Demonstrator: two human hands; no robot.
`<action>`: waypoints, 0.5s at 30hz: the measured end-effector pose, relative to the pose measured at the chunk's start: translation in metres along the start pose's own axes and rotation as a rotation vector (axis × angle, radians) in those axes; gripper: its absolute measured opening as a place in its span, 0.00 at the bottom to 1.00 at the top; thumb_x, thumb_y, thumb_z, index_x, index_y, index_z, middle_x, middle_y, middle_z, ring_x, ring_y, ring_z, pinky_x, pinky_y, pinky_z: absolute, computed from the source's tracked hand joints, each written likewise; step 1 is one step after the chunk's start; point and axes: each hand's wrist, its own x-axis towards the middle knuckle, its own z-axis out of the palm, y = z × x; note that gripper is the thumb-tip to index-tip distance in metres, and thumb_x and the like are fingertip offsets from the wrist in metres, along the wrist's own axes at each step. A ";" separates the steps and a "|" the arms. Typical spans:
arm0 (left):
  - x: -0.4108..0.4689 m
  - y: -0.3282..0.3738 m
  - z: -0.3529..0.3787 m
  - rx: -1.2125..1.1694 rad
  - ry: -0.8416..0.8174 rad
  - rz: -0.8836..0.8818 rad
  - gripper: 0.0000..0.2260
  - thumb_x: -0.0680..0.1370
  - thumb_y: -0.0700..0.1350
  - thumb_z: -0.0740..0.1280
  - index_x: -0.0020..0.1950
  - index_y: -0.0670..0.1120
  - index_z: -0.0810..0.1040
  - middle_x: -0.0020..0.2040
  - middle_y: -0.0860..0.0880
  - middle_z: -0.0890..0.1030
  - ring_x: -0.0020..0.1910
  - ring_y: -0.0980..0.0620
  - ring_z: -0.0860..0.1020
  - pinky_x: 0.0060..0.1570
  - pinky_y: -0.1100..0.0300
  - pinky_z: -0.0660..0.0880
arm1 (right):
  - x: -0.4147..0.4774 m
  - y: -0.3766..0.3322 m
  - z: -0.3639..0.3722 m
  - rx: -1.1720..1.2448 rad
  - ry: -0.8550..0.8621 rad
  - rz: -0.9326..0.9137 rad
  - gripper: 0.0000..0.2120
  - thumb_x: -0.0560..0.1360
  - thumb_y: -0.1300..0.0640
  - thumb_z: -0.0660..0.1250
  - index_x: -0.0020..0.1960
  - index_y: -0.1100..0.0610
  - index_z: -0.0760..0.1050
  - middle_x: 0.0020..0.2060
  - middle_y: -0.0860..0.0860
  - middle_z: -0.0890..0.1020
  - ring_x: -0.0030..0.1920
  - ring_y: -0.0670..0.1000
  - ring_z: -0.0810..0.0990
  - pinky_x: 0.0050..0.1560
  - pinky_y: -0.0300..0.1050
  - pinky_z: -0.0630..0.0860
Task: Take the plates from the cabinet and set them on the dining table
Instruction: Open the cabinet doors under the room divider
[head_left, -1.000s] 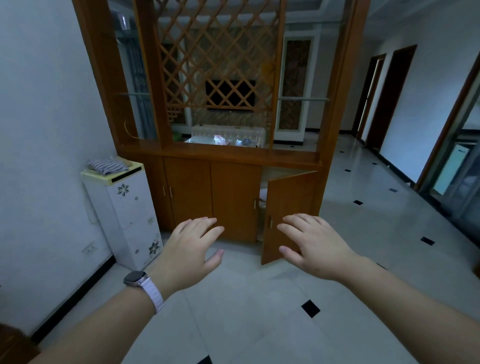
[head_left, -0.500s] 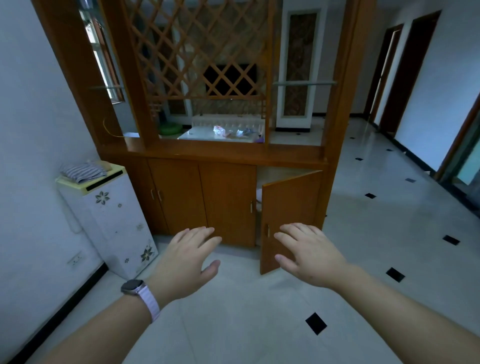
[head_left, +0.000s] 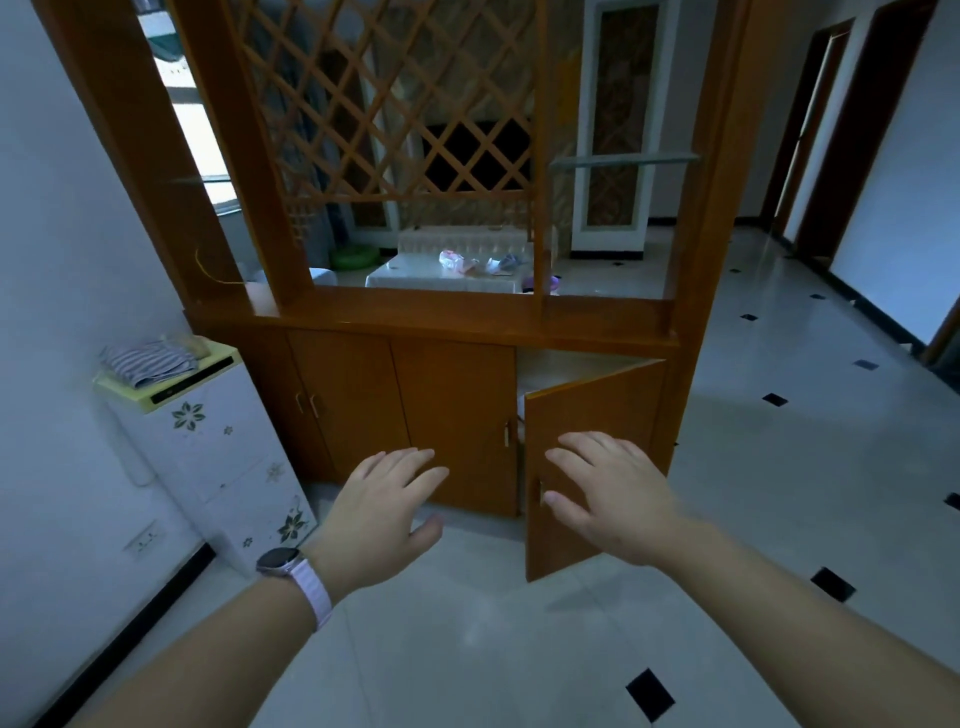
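A wooden cabinet (head_left: 447, 415) forms the base of a lattice room divider ahead of me. Its rightmost door (head_left: 597, 415) stands partly open; the inside is dark and no plates can be made out. My left hand (head_left: 384, 514), with a watch on its wrist, is stretched forward, empty, fingers spread, in front of the closed middle door. My right hand (head_left: 608, 493) is empty too, fingers apart, held in front of the open door near its handle, not touching it as far as I can tell. Through the divider a white-covered table (head_left: 441, 273) shows in the far room.
A white floral drawer unit (head_left: 218, 457) with folded striped cloth (head_left: 148, 358) on top stands against the left wall. Pale tiled floor (head_left: 779, 467) with black diamond insets spreads right toward dark doorways (head_left: 815, 130). Small items lie on the far table.
I have come closer to the cabinet, which now looks larger. Both hands stay outstretched and empty, and the right one now overlaps the open door.
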 end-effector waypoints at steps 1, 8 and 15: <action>0.007 -0.004 0.005 -0.001 -0.002 0.001 0.21 0.75 0.55 0.67 0.66 0.49 0.77 0.66 0.47 0.78 0.66 0.45 0.74 0.65 0.46 0.68 | 0.005 0.004 0.005 0.001 -0.004 0.004 0.25 0.76 0.36 0.55 0.67 0.49 0.71 0.64 0.49 0.75 0.66 0.51 0.70 0.62 0.52 0.68; 0.059 -0.042 0.056 -0.055 -0.004 0.030 0.21 0.74 0.54 0.69 0.65 0.47 0.78 0.65 0.45 0.78 0.65 0.44 0.75 0.64 0.44 0.69 | 0.051 0.026 0.044 -0.018 -0.068 0.048 0.25 0.76 0.36 0.54 0.66 0.48 0.71 0.64 0.48 0.75 0.66 0.51 0.70 0.63 0.51 0.68; 0.131 -0.110 0.118 -0.172 -0.033 0.025 0.21 0.75 0.56 0.67 0.67 0.49 0.76 0.67 0.47 0.77 0.67 0.46 0.73 0.65 0.46 0.68 | 0.125 0.044 0.089 -0.021 -0.152 0.137 0.28 0.76 0.35 0.51 0.69 0.49 0.69 0.67 0.49 0.72 0.68 0.51 0.67 0.64 0.52 0.65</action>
